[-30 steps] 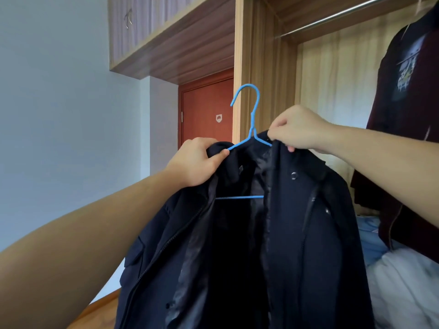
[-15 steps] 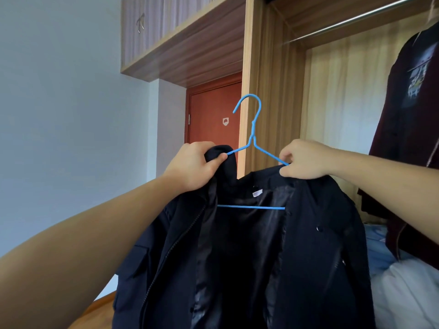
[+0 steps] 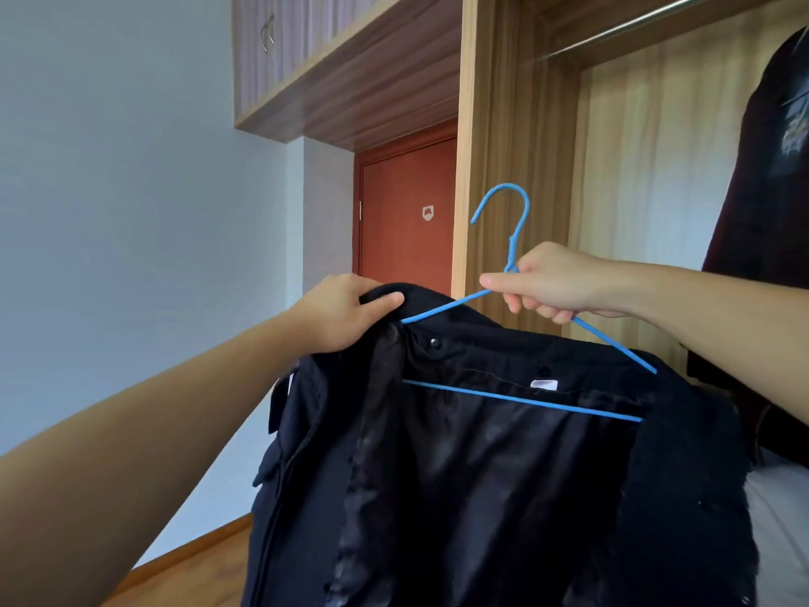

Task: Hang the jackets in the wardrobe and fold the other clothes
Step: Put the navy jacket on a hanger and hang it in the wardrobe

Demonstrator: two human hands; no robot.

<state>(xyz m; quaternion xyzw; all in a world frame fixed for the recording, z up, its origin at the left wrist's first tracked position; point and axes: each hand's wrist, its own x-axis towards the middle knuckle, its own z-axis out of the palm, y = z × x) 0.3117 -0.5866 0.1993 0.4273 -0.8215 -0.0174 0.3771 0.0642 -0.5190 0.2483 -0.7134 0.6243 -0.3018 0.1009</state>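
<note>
A dark navy jacket (image 3: 503,475) hangs open on a blue wire hanger (image 3: 516,398), its lining facing me. My left hand (image 3: 346,313) grips the jacket's collar at the hanger's left shoulder. My right hand (image 3: 551,282) holds the hanger at its neck, just below the hook, fingers curled round the wire. The hook points up and left in front of the wardrobe's wooden side post (image 3: 494,146). The wardrobe's metal rail (image 3: 621,26) runs above at the upper right, well clear of the hook.
A dark maroon garment (image 3: 770,190) hangs from the rail at the far right. White bedding (image 3: 779,532) lies at the lower right. An overhead cabinet (image 3: 306,59) juts out at the upper left, with a red door (image 3: 407,212) behind and wooden floor (image 3: 188,567) below.
My right hand has let go of the jacket's right shoulder and moved up to the hanger's neck. The jacket now spreads wider across the hanger, and the view has shifted right.
</note>
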